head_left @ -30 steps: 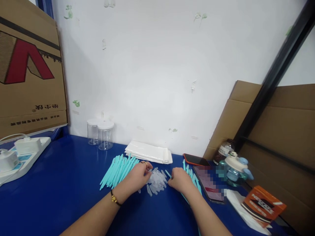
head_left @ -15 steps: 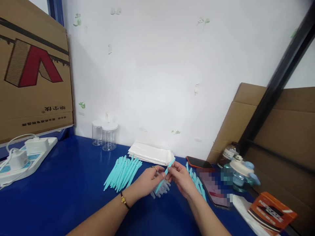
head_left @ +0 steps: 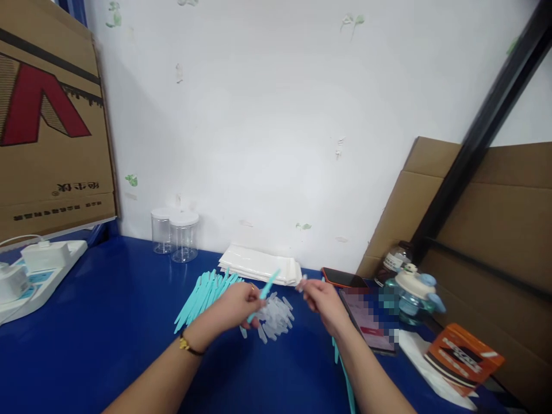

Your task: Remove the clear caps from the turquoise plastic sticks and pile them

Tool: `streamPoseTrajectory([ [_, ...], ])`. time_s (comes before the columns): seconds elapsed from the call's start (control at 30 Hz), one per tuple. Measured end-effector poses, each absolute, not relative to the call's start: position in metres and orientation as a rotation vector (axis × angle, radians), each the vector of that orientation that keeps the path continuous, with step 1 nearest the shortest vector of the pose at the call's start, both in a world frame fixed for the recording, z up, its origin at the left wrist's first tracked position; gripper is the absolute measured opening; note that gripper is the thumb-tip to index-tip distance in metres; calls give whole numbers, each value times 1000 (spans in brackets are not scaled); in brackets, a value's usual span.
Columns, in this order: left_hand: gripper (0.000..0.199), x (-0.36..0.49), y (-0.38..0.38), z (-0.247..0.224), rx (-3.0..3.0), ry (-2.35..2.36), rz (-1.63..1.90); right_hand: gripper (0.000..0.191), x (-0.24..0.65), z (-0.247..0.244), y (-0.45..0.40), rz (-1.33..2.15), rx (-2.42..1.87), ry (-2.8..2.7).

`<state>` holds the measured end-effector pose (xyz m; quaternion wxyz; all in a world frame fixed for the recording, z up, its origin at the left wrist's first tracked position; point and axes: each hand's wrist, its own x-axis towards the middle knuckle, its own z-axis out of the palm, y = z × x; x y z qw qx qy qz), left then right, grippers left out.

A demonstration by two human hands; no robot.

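Note:
A turquoise stick [head_left: 271,283] is gripped in my left hand [head_left: 244,305], its tip pointing up and to the right. My right hand [head_left: 321,299] is pinched on a small translucent piece [head_left: 303,280], to the right of the other hand and apart from it. Between and below the hands lies a pile of translucent pieces [head_left: 276,318]. A heap of turquoise sticks [head_left: 202,296] rests on the blue table, partly behind my left hand. More turquoise sticks [head_left: 348,385] lie beside my right forearm, which hides part of them.
White packets [head_left: 259,265] lie by the wall, with two clear jars [head_left: 184,238] to their left. A power strip [head_left: 52,284] sits far left. On the right are phones [head_left: 345,279], a teal bottle [head_left: 411,296], a brown bottle [head_left: 392,264] and an orange box [head_left: 463,359].
My hands have moved apart; the turquoise stick stays in my left hand, while my right hand now pinches a translucent piece. The translucent pile shows more. The view has shifted slightly.

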<state>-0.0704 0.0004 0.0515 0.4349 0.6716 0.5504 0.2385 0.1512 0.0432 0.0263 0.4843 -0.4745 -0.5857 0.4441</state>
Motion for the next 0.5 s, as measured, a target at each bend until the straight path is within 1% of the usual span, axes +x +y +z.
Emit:
streamPoseTrajectory([
  [0.07,30,-94,9,55,1804,1616,667,32,147,19,43,933,-1343,-1706],
  [0.1,33,-105,14,54,1875,1768,676,31,143,17,42,847,-1407,-1818],
  [0.2,38,-132,28,45,1912,2017,544,30,140,14,44,638,-1520,-1976],
  [0.3,36,-139,35,33,1838,2044,419,30,158,19,52,357,-1687,-1952],
  [0.4,34,-135,35,28,1779,2004,374,24,187,22,62,84,-2007,-1870],
  [0.5,33,-132,33,29,1809,1992,369,29,203,19,69,44,-2264,-1856],
])
